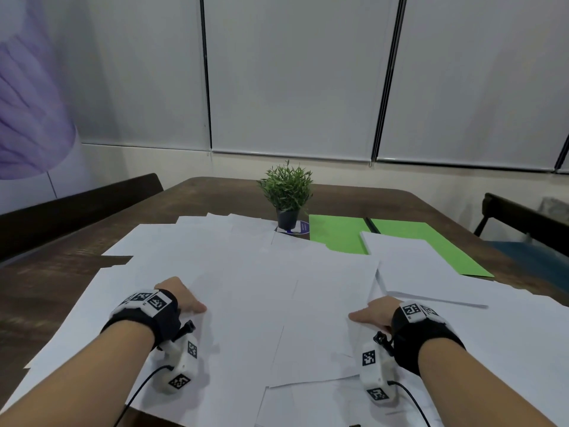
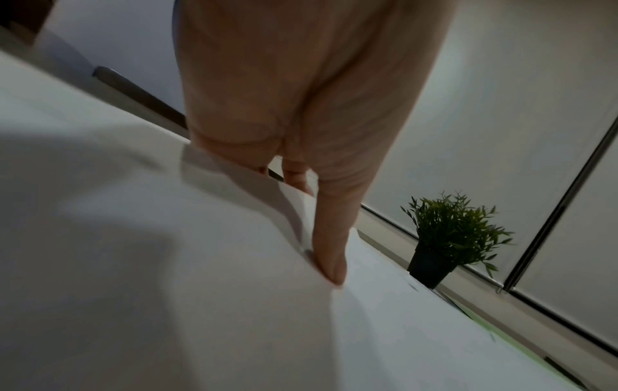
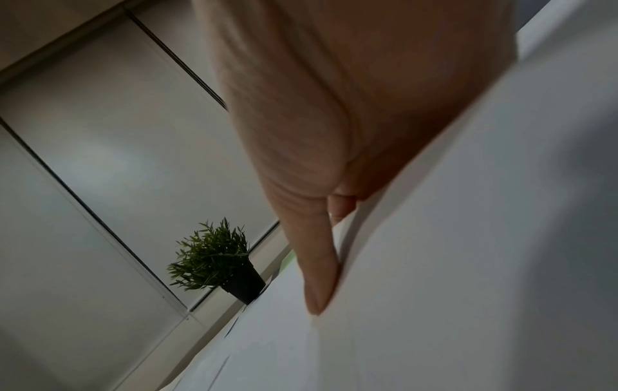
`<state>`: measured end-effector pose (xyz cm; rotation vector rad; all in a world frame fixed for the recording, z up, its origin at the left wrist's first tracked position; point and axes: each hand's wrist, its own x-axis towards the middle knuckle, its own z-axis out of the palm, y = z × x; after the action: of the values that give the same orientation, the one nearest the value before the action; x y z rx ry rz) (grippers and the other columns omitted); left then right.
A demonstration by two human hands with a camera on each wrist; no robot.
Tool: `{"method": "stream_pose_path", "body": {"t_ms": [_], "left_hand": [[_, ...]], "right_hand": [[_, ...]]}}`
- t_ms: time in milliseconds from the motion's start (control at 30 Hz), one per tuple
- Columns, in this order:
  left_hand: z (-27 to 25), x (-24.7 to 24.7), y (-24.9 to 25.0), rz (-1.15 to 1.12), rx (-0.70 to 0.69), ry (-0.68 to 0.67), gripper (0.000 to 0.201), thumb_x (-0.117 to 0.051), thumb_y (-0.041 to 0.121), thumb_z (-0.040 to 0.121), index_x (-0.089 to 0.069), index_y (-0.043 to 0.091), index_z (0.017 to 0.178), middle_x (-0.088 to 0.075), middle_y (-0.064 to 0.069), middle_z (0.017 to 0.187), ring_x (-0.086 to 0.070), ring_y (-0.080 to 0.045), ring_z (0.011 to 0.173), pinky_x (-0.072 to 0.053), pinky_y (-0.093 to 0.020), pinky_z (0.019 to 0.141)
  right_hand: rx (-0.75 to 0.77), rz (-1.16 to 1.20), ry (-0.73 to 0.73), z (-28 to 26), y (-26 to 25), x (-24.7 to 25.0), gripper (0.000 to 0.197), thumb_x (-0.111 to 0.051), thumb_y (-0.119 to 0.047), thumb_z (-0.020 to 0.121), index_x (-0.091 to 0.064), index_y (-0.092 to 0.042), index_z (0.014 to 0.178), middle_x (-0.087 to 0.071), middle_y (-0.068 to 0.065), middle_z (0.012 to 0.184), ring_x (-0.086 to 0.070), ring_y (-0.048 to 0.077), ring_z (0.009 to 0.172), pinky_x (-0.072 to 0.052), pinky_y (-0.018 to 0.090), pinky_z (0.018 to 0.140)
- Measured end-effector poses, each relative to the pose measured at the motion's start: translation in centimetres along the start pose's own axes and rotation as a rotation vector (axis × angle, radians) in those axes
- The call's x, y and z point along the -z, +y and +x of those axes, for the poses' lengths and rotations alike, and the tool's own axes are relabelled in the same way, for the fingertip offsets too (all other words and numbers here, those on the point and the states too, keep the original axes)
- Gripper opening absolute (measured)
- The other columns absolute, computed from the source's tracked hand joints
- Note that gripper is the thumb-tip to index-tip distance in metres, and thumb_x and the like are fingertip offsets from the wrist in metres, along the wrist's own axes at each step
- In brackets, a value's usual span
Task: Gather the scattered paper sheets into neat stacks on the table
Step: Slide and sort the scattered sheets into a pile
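Head view: sheets [image 1: 261, 288] at frame centre are pinched at both side edges by the left hand [image 1: 181, 298] and right hand [image 1: 374, 312]. If squeezed inward unevenly, buckling or creasing is likely; loose sheets beneath could be dragged askew.

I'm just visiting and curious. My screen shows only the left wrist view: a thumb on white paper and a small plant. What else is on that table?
Observer: The head view shows green sheets lying right of the potted plant.
Operator: Is the other hand busy?
Observer: Yes. The right hand pinches the white sheets opposite the left hand, thumb on top.
Operator: Is the paper tidy yet?
Observer: No. The sheets overlap at angles across the table. One thicker pile sits at the right.
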<state>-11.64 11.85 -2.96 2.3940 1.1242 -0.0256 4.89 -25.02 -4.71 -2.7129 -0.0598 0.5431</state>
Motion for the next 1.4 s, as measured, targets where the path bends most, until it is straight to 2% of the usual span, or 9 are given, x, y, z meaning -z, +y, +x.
{"method": "stream_pose_path", "body": {"t_ms": [167,267,333,433,600,800,900,1167,1400], "left_hand": [[0.6,-0.2,0.0,-0.02,0.017,-0.012,0.061,-0.079,0.047,0.07,-0.064,0.005,0.112,-0.065,-0.008,0.117,-0.06,-0.022,0.11,-0.047,-0.024,0.084],[0.9,-0.2,0.1,0.023,0.003,-0.035,0.05,-0.083,0.039,0.067,-0.065,0.005,0.097,-0.067,-0.011,0.11,-0.062,-0.024,0.109,-0.048,-0.026,0.08],[1.2,-0.3,0.0,0.001,-0.005,-0.022,0.053,-0.083,0.036,0.07,-0.061,0.003,0.104,-0.063,-0.011,0.115,-0.059,-0.026,0.113,-0.046,-0.026,0.083],[1.3,0.1,-0.2,-0.015,-0.047,0.037,0.047,-0.073,0.03,0.081,-0.06,0.0,0.115,-0.062,-0.012,0.119,-0.057,-0.027,0.112,-0.043,-0.026,0.086],[1.6,1.4,-1.5,-0.051,-0.14,0.167,0.028,-0.067,0.024,0.086,-0.062,0.004,0.105,-0.065,-0.012,0.108,-0.058,-0.029,0.103,-0.041,-0.027,0.082],[1.0,4.5,-2.3,-0.182,-0.191,0.396,0.012,-0.059,0.019,0.088,-0.062,0.009,0.094,-0.064,-0.012,0.095,-0.058,-0.03,0.09,-0.046,-0.034,0.077],[0.7,6.7,-2.8,-0.239,-0.188,0.523,0.015,-0.056,0.02,0.09,-0.059,0.006,0.094,-0.062,-0.016,0.094,-0.054,-0.031,0.086,-0.043,-0.036,0.077],[0.0,12.5,-2.3,-0.494,-0.132,0.764,0.021,-0.056,0.015,0.088,-0.057,-0.005,0.096,-0.06,-0.029,0.101,-0.056,-0.043,0.097,-0.042,-0.04,0.08],[-1.0,13.2,1.4,-0.646,-0.178,0.763,0.028,-0.057,0.017,0.087,-0.057,-0.006,0.103,-0.061,-0.025,0.107,-0.057,-0.041,0.1,-0.043,-0.038,0.081]], "right_hand": [[0.032,-0.046,-0.022,0.0,0.0,0.2,0.082,-0.069,-0.06,0.076,-0.047,-0.016,0.14,-0.048,0.002,0.144,-0.048,0.023,0.128,-0.038,0.029,0.105],[0.044,-0.041,-0.024,-0.3,-0.1,0.3,0.078,-0.067,-0.057,0.08,-0.046,-0.014,0.141,-0.046,0.003,0.145,-0.047,0.023,0.129,-0.037,0.029,0.106],[0.058,-0.042,-0.03,-0.4,-0.2,0.4,0.077,-0.066,-0.056,0.081,-0.045,-0.014,0.141,-0.045,0.004,0.146,-0.046,0.023,0.13,-0.037,0.03,0.107],[0.062,-0.023,-0.037,-0.4,-0.1,0.4,0.078,-0.068,-0.055,0.08,-0.045,-0.012,0.141,-0.047,0.004,0.144,-0.048,0.024,0.128,-0.037,0.031,0.108],[0.07,-0.062,-0.039,-0.6,-0.2,0.4,0.077,-0.066,-0.056,0.081,-0.045,-0.012,0.141,-0.046,0.005,0.145,-0.047,0.024,0.129,-0.037,0.03,0.108],[0.108,-0.145,-0.016,-1.6,-0.8,0.8,0.069,-0.052,-0.054,0.092,-0.04,-0.01,0.143,-0.041,0.006,0.148,-0.041,0.023,0.135,-0.033,0.027,0.108],[0.132,-0.147,0.018,-2.1,-0.8,0.8,0.063,-0.049,-0.052,0.094,-0.043,-0.009,0.14,-0.044,0.007,0.146,-0.042,0.022,0.134,-0.034,0.025,0.106],[0.149,-0.139,0.021,-2.1,-0.6,0.5,0.05,-0.054,-0.043,0.093,-0.051,-0.012,0.133,-0.053,0.004,0.138,-0.05,0.02,0.126,-0.039,0.023,0.099],[0.111,-0.081,-0.037,-2.0,-0.6,0.5,0.051,-0.046,-0.044,0.098,-0.049,-0.01,0.135,-0.05,0.007,0.141,-0.049,0.021,0.128,-0.037,0.024,0.103]]}}
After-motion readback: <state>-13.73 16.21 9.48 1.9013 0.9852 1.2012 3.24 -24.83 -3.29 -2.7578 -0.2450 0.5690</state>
